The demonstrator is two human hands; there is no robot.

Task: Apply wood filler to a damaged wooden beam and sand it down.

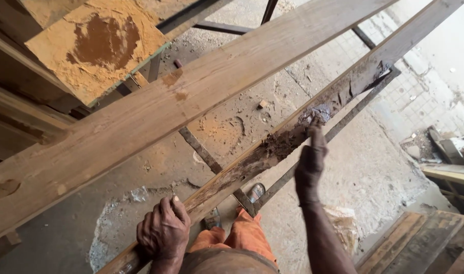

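Note:
A long narrow wooden plank with a dark, rotten, crumbling edge runs diagonally from bottom left to top right. My left hand grips its near end from above. My right hand is stretched out further along, its fingertips touching the decayed patch at the plank's edge. A wider, cleaner plank lies parallel to it on the left. Both planks rest above a dark metal frame. My orange trousers and shoes show below.
A sawdust-covered slab sits on a machine at top left. Dusty concrete floor lies beneath, with tiles at top right. Stacked boards lie at bottom right, scrap wood at the right edge.

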